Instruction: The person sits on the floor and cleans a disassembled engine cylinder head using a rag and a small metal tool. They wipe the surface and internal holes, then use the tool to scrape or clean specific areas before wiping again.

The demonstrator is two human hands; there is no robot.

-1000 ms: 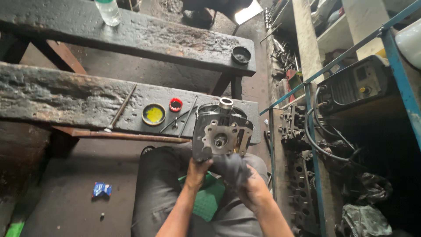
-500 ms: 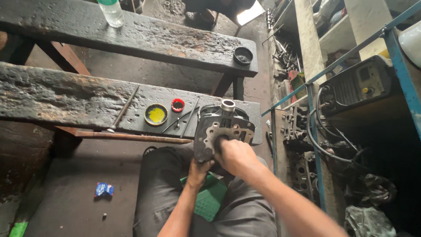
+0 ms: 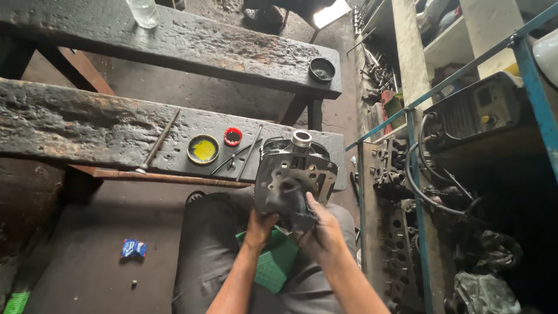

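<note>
Grey metal engine cylinder head (image 3: 295,181): held upright over the lap, its top edge against the near edge of the dark wooden bench (image 3: 87,125).
Left hand (image 3: 260,225): fingers closed on the head's lower left corner, at 7 o'clock of it.
Right hand (image 3: 321,229): clamped on a dark rag (image 3: 297,214), pressed to the head's lower face at 5 o'clock.
On bench, at 9 to 10 o'clock of the head: yellow-filled tin (image 3: 203,149), red cap (image 3: 233,136), thin rod (image 3: 158,142).
Green stool (image 3: 272,261): under the wrists, at 6 o'clock.
</note>
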